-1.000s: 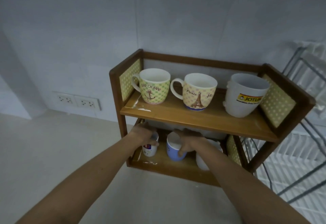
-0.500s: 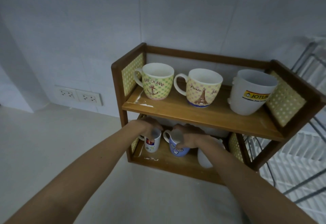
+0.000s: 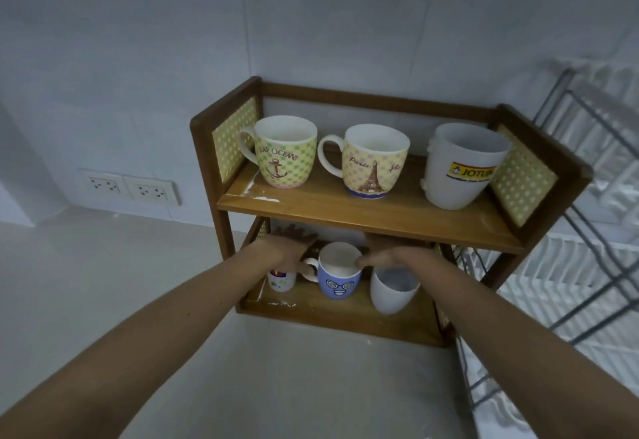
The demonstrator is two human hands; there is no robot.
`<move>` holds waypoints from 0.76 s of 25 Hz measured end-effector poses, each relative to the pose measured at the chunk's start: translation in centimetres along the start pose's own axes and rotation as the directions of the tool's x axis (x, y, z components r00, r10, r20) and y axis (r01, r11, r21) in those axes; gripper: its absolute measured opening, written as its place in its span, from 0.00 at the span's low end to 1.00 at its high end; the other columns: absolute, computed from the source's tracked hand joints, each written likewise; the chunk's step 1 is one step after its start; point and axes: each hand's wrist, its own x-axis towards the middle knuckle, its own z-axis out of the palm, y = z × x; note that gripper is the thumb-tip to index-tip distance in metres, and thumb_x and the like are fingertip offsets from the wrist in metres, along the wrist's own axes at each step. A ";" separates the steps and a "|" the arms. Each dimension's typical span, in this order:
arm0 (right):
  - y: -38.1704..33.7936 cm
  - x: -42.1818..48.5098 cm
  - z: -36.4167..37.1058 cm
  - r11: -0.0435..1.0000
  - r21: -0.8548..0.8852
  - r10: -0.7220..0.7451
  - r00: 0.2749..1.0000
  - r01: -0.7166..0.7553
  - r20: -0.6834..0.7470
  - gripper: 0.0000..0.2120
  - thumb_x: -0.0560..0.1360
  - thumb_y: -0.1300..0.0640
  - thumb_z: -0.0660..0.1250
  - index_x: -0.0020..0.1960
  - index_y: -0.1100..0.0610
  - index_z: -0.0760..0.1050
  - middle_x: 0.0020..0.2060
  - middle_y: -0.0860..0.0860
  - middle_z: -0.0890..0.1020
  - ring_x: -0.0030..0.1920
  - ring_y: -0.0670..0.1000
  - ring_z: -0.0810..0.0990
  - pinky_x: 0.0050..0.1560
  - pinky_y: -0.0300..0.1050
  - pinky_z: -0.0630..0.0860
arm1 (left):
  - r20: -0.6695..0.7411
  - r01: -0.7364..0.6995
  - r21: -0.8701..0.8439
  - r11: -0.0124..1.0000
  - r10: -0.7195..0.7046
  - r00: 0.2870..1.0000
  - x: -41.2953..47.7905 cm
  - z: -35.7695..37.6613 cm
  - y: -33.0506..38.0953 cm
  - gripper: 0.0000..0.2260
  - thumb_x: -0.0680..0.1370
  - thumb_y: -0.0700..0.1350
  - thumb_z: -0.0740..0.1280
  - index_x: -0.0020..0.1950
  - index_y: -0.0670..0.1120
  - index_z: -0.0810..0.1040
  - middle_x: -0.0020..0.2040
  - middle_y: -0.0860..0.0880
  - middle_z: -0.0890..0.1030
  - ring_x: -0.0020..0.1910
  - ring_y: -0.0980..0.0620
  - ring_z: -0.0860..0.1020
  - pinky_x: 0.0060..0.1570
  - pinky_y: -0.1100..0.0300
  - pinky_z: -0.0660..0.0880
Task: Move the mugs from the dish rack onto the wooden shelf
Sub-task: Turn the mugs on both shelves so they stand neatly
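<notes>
The wooden shelf (image 3: 363,208) has two tiers. On top stand a green-dotted anchor mug (image 3: 285,158), a Paris tower mug (image 3: 373,165) and a white Jotun mug (image 3: 461,169). On the lower tier stand a small white mug (image 3: 281,281), a blue face mug (image 3: 339,276) and a plain white mug (image 3: 392,291). My left hand (image 3: 288,248) hovers over the small white mug with fingers spread and blurred. My right hand (image 3: 387,257) is flat and open between the blue and the plain white mug, its thumb at the blue mug's rim.
The wire dish rack (image 3: 587,196) stands right of the shelf, close to its side panel. Two wall sockets (image 3: 131,189) sit low on the wall at left. The pale counter (image 3: 103,283) runs in front of and left of the shelf.
Both hands have let go of the small white mug and the blue mug, which now stand on the lower tier. The fingers have opened and lifted. The camera moved closer.
</notes>
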 end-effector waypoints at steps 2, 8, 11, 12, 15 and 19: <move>1.5 -0.5 -0.5 0.955 -0.243 0.139 0.979 -0.172 -0.148 0.38 0.72 0.37 0.65 0.74 0.55 0.59 0.73 0.56 0.65 0.70 0.59 0.66 0.69 0.55 0.65 | -0.119 -0.074 -0.018 0.997 0.072 0.990 1.1 1.2 2.0 0.38 0.76 0.63 0.62 0.79 0.51 0.48 0.79 0.47 0.54 0.76 0.45 0.56 0.72 0.49 0.57; 3.0 -1.5 -0.6 0.916 -0.399 0.062 0.997 -0.036 0.051 0.38 0.68 0.40 0.70 0.73 0.48 0.60 0.72 0.54 0.65 0.67 0.59 0.68 0.62 0.57 0.73 | -0.190 0.011 -0.074 0.997 -0.024 0.981 3.9 2.7 5.6 0.46 0.70 0.65 0.68 0.78 0.44 0.51 0.74 0.43 0.65 0.69 0.43 0.68 0.64 0.50 0.68; 4.1 -1.6 -1.3 0.906 -0.411 -0.054 0.991 0.099 0.119 0.37 0.64 0.56 0.77 0.67 0.50 0.62 0.67 0.52 0.67 0.65 0.59 0.69 0.60 0.53 0.74 | -0.209 -0.003 -0.088 0.996 -0.015 0.978 3.8 3.0 5.5 0.45 0.69 0.63 0.71 0.76 0.45 0.55 0.73 0.44 0.67 0.69 0.44 0.69 0.64 0.51 0.69; 4.4 -1.6 -1.0 0.905 -0.411 -0.065 0.991 0.109 0.119 0.37 0.65 0.60 0.76 0.67 0.51 0.60 0.68 0.53 0.66 0.65 0.58 0.69 0.57 0.51 0.74 | -0.209 -0.017 -0.097 0.995 -0.003 0.978 3.7 3.1 5.6 0.44 0.69 0.62 0.71 0.76 0.45 0.55 0.74 0.44 0.67 0.69 0.44 0.69 0.64 0.51 0.69; 4.6 -1.4 -0.6 0.932 -0.360 -0.036 0.999 0.038 0.014 0.42 0.67 0.50 0.74 0.72 0.46 0.51 0.73 0.55 0.61 0.68 0.60 0.66 0.61 0.57 0.72 | -0.196 -0.046 -0.118 0.992 0.023 0.980 3.3 2.9 5.6 0.44 0.70 0.61 0.71 0.77 0.45 0.54 0.75 0.44 0.65 0.71 0.44 0.67 0.66 0.51 0.67; 4.5 -1.0 -0.6 0.857 -0.515 0.002 0.999 -0.026 -0.047 0.40 0.67 0.42 0.72 0.73 0.48 0.58 0.72 0.56 0.66 0.68 0.61 0.68 0.64 0.58 0.71 | -0.119 -0.060 -0.190 0.980 0.037 0.992 3.1 2.1 4.9 0.41 0.72 0.62 0.68 0.77 0.46 0.55 0.75 0.45 0.65 0.70 0.44 0.68 0.65 0.52 0.69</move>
